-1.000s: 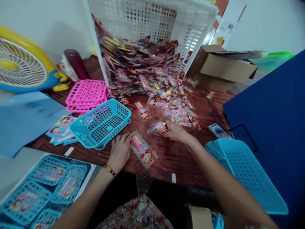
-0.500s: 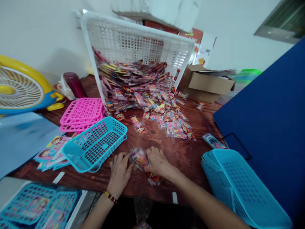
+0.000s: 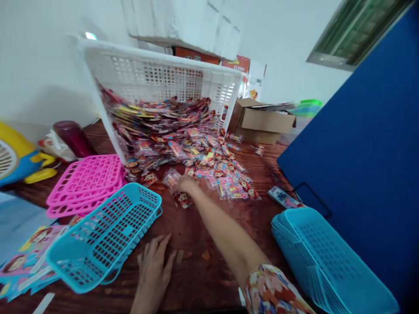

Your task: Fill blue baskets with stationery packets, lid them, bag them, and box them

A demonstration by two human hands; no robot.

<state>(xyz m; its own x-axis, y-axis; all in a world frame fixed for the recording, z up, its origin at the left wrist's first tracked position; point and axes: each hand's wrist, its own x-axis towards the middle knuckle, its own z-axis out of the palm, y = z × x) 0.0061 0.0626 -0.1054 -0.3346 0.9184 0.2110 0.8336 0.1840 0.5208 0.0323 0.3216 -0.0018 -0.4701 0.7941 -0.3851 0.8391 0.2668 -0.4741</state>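
Observation:
My right hand (image 3: 186, 185) reaches out over the table, its fingers closed around clear plastic packets (image 3: 171, 178) at the near edge of the pile. One packet's printed doll head (image 3: 183, 199) shows just below the hand; the fingertips are partly hidden. Lying on the wood with its fingers apart, my left hand (image 3: 154, 266) holds nothing. Left of it stands a blue plastic basket (image 3: 108, 231), its handle folded down along the near side. Loose doll-head packets (image 3: 225, 172) spread out from a white crate (image 3: 157, 56) tipped on its side.
Pink perforated pieces (image 3: 87, 181) and printed cards (image 3: 32, 248) lie at left, near a yellow fan (image 3: 19, 152) and a dark red jar (image 3: 73, 138). Nested blue baskets (image 3: 327, 257) stand at right beside a blue panel (image 3: 353, 131). A cardboard box (image 3: 265, 124) sits behind.
My right hand has gone forward from beside the left hand to the pile's edge, and the packets between the hands have left that spot. The left hand now lies flat. The view has shifted.

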